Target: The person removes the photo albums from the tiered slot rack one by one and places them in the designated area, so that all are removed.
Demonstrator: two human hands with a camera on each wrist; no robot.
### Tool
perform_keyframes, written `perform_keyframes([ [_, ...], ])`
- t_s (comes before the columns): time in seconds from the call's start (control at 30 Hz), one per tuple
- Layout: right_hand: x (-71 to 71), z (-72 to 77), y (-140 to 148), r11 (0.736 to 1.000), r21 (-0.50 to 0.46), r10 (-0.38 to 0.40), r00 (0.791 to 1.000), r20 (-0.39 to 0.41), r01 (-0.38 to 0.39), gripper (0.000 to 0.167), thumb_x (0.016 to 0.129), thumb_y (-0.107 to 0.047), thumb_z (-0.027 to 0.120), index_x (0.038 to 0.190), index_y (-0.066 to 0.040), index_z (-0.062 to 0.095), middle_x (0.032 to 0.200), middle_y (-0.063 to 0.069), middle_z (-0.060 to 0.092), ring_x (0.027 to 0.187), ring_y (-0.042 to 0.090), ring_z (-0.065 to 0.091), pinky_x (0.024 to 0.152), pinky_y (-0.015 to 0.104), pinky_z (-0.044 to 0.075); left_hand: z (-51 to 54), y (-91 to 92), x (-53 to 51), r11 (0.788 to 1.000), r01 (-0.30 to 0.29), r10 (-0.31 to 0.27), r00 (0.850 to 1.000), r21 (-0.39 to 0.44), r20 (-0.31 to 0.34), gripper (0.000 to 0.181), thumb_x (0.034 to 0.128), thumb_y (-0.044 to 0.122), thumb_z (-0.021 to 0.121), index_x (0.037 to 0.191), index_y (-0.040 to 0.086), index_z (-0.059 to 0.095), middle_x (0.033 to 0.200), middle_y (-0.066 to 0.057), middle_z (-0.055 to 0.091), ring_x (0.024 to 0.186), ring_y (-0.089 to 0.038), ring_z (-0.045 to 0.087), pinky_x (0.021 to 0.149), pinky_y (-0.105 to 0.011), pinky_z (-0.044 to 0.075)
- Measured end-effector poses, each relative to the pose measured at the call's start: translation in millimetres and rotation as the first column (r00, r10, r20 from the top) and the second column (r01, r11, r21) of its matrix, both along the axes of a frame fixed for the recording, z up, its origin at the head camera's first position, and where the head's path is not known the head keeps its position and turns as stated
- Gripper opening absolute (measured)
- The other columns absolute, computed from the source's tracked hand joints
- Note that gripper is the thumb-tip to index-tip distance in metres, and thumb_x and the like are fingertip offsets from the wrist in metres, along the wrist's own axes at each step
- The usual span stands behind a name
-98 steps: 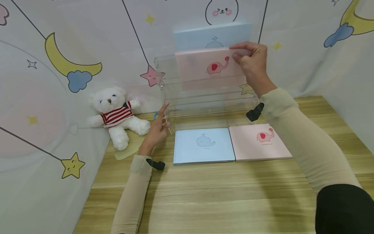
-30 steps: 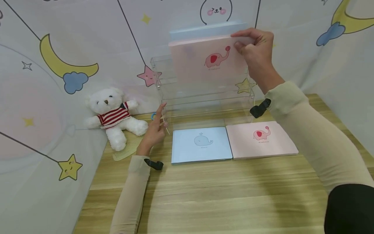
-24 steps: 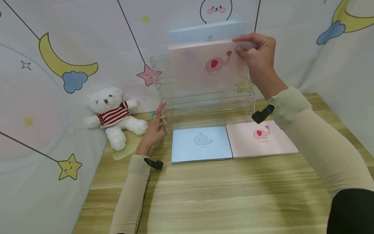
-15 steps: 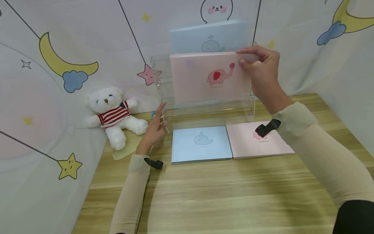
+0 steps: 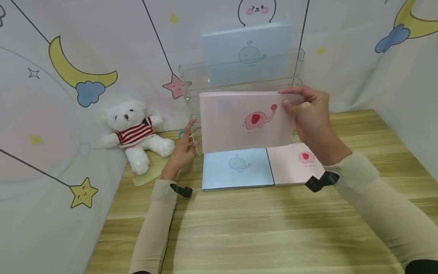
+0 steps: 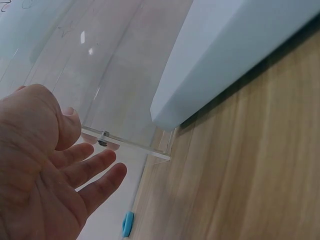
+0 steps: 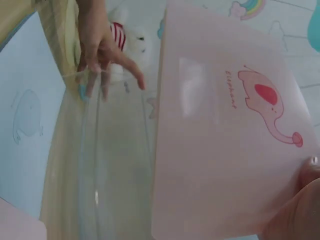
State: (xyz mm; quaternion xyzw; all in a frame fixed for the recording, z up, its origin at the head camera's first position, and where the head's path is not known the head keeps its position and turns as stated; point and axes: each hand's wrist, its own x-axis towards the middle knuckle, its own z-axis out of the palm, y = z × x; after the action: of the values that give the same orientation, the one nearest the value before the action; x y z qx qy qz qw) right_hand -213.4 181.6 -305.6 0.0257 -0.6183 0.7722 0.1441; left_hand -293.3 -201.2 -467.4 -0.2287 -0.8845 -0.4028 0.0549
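My right hand [image 5: 311, 118] pinches a pink notebook [image 5: 232, 121] by its upper right corner, thumb on the front and index finger on the top edge. The notebook, printed with a red elephant, hangs upright in front of a clear acrylic rack [image 6: 130, 142], above the table. My left hand [image 5: 179, 154] is at the rack's left side edge, its fingers extended and lightly bent; in the left wrist view some fingertips show through the panel. A blue whale notebook [image 5: 248, 57] stands on the rack's top tier. Flat before the rack lie another blue notebook [image 5: 237, 173] and another pink notebook [image 5: 291, 163].
A white teddy bear [image 5: 133, 131] in a striped shirt sits at the left, beside my left hand. Under it lies a yellowish mat [image 5: 148, 171]. A small blue ring [image 6: 128, 224] is near the rack's left side. A printed curtain hangs behind.
My right hand lifted the pink notebook from the rack, then brought it forward and down, uncovering the blue one on the top tier. My left hand has stayed at the rack's side.
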Motion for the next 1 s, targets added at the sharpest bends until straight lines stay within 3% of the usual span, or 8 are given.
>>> perform_keyframes([
  [0.37,27.6,-23.2,-6.0,1.000,-0.006,0.030,0.995,0.100,-0.030,0.037,0.097,0.014,0.061,0.108,-0.011,0.086,0.120,0.000,0.069,0.110,0.027,0.068,0.099,0.049,0.048,0.1,0.3,1.1,1.000,-0.012,0.013,0.999,-0.013,0.032,0.092,0.1050,-0.006,0.050,0.171,0.043,0.009,0.172,-0.032,0.031,0.158,-0.051,0.037,0.122,-0.071,0.041],
  [0.63,49.0,-44.3,-12.5,0.996,-0.029,0.087,0.980,0.177,-0.083,0.048,0.095,0.018,0.062,0.091,-0.022,0.087,0.118,-0.002,0.064,0.113,0.021,0.063,0.089,0.031,0.057,0.4,-1.4,0.9,1.000,-0.001,0.001,0.999,0.009,0.039,0.090,0.1065,-0.004,0.048,0.171,0.044,0.009,0.179,-0.021,0.022,0.160,-0.050,0.034,0.124,-0.067,0.042],
  [0.8,61.5,-55.1,-16.0,0.993,-0.033,0.120,0.968,0.222,-0.116,0.054,0.095,0.019,0.060,0.087,-0.028,0.086,0.112,-0.005,0.068,0.109,0.018,0.066,0.089,0.029,0.059,0.0,-1.9,0.3,1.000,0.005,-0.006,0.999,0.013,0.046,0.091,0.1059,-0.004,0.047,0.171,0.047,0.009,0.176,-0.025,0.026,0.158,-0.048,0.037,0.122,-0.069,0.044],
  [0.9,68.4,-59.9,-18.1,0.990,-0.042,0.138,0.957,0.255,-0.131,0.054,0.096,0.017,0.059,0.087,-0.029,0.085,0.111,-0.007,0.068,0.109,0.017,0.065,0.091,0.029,0.059,-0.2,-1.7,-0.2,1.000,0.002,-0.002,0.999,0.001,0.040,0.092,0.1054,-0.005,0.047,0.170,0.048,0.008,0.174,-0.027,0.030,0.147,-0.045,0.052,0.119,-0.068,0.047],
  [0.93,70.6,-61.3,-19.0,0.990,-0.041,0.142,0.953,0.267,-0.136,0.054,0.097,0.017,0.059,0.086,-0.030,0.085,0.112,-0.007,0.068,0.109,0.016,0.065,0.092,0.029,0.059,-0.3,-1.8,-0.2,1.000,0.001,0.000,0.999,-0.007,0.039,0.092,0.1057,-0.004,0.047,0.170,0.048,0.008,0.174,-0.027,0.030,0.132,-0.044,0.062,0.113,-0.065,0.053],
  [1.0,74.6,-64.8,-20.7,0.988,-0.040,0.154,0.944,0.293,-0.149,0.054,0.097,0.015,0.059,0.086,-0.031,0.085,0.112,-0.008,0.067,0.107,0.015,0.067,0.091,0.027,0.060,-0.3,-1.7,-0.3,1.000,0.000,0.001,0.999,-0.015,0.038,0.091,0.1066,-0.003,0.046,0.171,0.047,0.007,0.175,-0.027,0.029,0.111,-0.043,0.067,0.107,-0.064,0.055],
])
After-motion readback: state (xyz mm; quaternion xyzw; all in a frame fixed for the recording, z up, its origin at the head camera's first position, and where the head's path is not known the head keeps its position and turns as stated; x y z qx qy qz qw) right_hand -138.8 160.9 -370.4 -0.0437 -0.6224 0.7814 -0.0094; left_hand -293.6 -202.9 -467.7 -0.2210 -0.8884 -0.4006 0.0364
